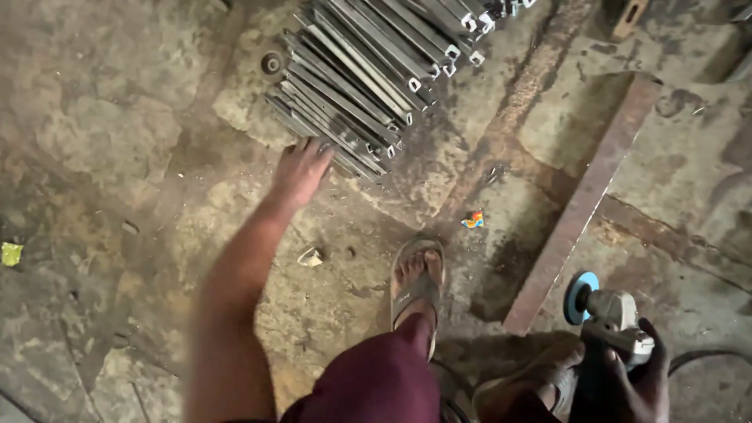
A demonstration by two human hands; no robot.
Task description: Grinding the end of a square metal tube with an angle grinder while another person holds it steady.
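Grey metal and a blue disc at lower right of the frame: angle grinder [609, 313], gripped by the right hand [638, 384], fingers closed round its body, disc held just above the floor [94, 141] beside the near end of a long rusty flat bar [583, 204]. Just left of that, a sandalled foot [417, 278] planted flat, with a maroon-clad knee below it at bottom centre. Further up, left arm stretched out across the stained concrete, left hand [301, 168] open, fingers spread and touching the near edge of the stack of square steel tubes [360, 78] at upper centre. Nothing pinched or lifted yet. Tubes laid side by side, slanting toward upper right, open ends showing along the right side. Small round disc [272, 64] lying on the floor just left of the stack.

Judged step: reaching for a tube, grinder kept ready. Next move likely calls for closing fingers round one outer tube and drawing it clear without disturbing its neighbours.
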